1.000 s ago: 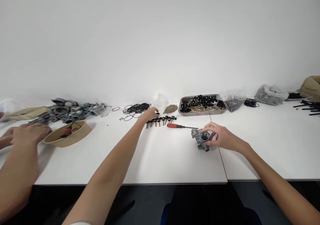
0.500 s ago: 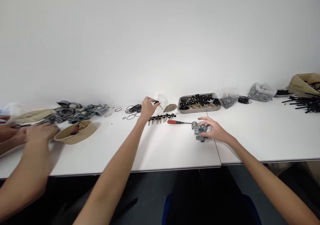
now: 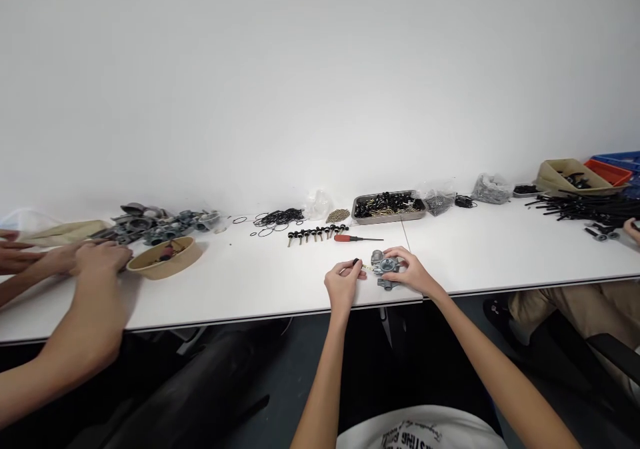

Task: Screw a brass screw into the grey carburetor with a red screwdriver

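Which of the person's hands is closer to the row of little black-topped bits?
Left. The left hand is on the near side of the row, toward its right end, pinching a small black-topped piece. The right hand is farther right, holding the grey metal part.

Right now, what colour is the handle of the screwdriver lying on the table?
The screwdriver handle is red; it shows clearly in the head view.
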`<action>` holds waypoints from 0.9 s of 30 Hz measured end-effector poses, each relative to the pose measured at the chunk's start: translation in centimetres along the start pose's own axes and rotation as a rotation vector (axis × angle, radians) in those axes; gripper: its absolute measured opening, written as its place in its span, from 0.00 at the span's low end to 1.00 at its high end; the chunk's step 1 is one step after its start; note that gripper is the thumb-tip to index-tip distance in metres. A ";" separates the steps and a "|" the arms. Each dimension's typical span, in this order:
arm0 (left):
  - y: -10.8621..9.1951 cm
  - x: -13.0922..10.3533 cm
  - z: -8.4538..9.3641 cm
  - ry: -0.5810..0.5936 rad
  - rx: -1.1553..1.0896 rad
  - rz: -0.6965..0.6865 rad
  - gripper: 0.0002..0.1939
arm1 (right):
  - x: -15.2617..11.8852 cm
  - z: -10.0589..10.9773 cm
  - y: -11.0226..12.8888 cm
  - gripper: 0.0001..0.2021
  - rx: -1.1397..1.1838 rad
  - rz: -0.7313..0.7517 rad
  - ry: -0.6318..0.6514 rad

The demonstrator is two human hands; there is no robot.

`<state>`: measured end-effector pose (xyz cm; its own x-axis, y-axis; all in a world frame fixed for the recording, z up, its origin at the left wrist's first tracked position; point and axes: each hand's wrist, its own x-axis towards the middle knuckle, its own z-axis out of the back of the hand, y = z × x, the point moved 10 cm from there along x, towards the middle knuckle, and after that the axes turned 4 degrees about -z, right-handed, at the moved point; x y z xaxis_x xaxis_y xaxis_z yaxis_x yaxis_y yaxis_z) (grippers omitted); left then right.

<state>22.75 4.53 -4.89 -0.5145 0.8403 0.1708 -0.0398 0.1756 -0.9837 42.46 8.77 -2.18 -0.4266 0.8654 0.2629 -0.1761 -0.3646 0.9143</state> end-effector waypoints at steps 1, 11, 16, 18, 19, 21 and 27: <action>0.2 0.0 -0.1 0.006 -0.005 0.007 0.19 | 0.0 0.1 -0.1 0.20 0.001 -0.002 -0.002; -0.3 -1.8 0.4 -0.119 0.012 -0.017 0.16 | 0.0 0.3 -0.2 0.21 0.000 -0.011 -0.016; -0.9 -3.9 -2.2 0.050 -0.053 -0.179 0.15 | 0.1 0.3 -0.2 0.22 0.010 0.011 -0.015; -1.3 -4.0 -2.6 0.093 -0.031 -0.251 0.16 | 0.0 0.6 -0.3 0.22 0.004 0.005 -0.033; -1.3 -3.8 -2.6 0.106 -0.019 -0.259 0.17 | 0.0 0.6 -0.3 0.22 0.000 0.001 -0.040; -0.8 -3.1 -2.5 0.149 -0.026 -0.217 0.19 | 0.0 0.6 -0.3 0.22 -0.007 -0.005 -0.038; -0.3 -2.1 -2.8 0.250 -0.152 -0.127 0.21 | -0.1 0.5 -0.1 0.21 0.003 -0.012 -0.025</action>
<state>26.22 4.16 -4.75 -0.2868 0.9032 0.3192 0.0481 0.3464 -0.9369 42.98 8.95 -2.14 -0.4020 0.8782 0.2591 -0.1787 -0.3528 0.9185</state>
